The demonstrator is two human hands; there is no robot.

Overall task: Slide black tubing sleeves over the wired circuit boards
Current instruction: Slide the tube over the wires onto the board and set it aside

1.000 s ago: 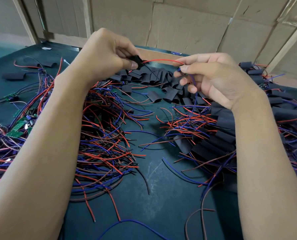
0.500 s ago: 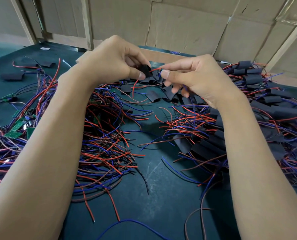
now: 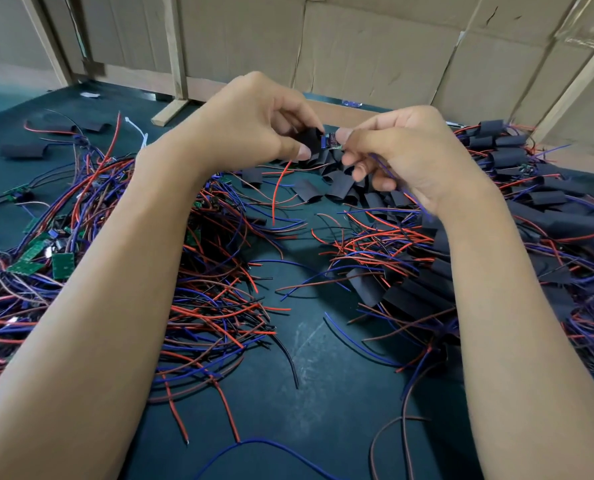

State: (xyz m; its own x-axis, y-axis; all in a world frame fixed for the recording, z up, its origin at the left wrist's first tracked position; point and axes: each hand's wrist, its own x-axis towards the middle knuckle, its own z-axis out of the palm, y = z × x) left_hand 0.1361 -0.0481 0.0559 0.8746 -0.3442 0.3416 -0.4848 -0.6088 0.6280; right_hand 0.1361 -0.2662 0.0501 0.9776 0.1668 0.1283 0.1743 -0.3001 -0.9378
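at twelve o'clock above the table (image 3: 309,393), the left hand (image 3: 254,126) has its fingers (image 3: 299,152) pinched closed on a black sleeve (image 3: 309,140). the right hand (image 3: 406,154) pinches a small circuit board (image 3: 331,142) by its near end, the board's other end touching the sleeve's mouth. a red wire (image 3: 278,188) hangs below.

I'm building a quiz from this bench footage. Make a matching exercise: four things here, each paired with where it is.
Things:
1. black sleeve
2. small circuit board
3. bare green boards
4. sleeved boards pile

Places:
A. right hand's grip
B. table's left side
C. left hand's grip
D. table's right side

Pairs: 1-C, 2-A, 3-B, 4-D
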